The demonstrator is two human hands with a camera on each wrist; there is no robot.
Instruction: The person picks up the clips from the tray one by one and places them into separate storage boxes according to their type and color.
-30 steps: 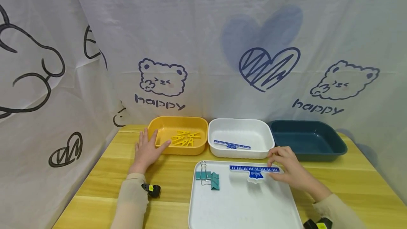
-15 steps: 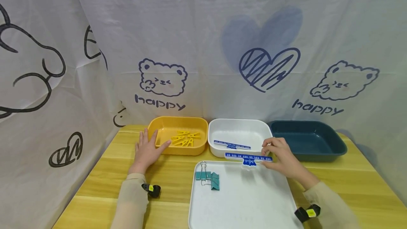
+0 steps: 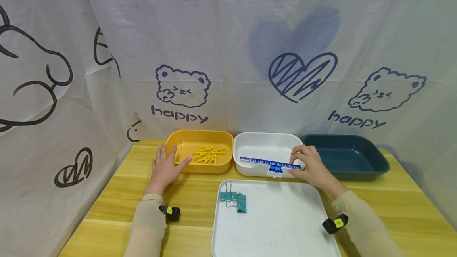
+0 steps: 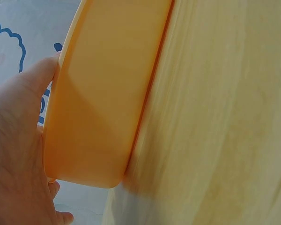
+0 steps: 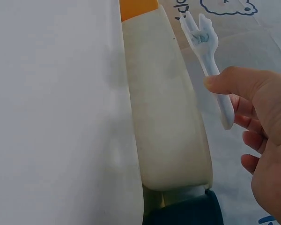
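Note:
My right hand pinches one end of a blue music page clip with a piano-key print, between thumb and fingers. It hangs over the front rim of the white bin. A second piano-key clip lies in that bin, mostly covered by the held one in the head view. In the right wrist view the held clip shows its white edge and split mouth. My left hand rests with spread fingers on the left end of the yellow bin, the thumb along its rim.
Several yellow clothespins lie in the yellow bin. A dark teal bin stands at the right of the row. In front, a white tray bears teal binder clips at its back left. A printed cloth hangs behind.
My right hand has carried the piano-key clip from above the tray back and slightly left, to over the white bin's front rim. The left hand has stayed in place.

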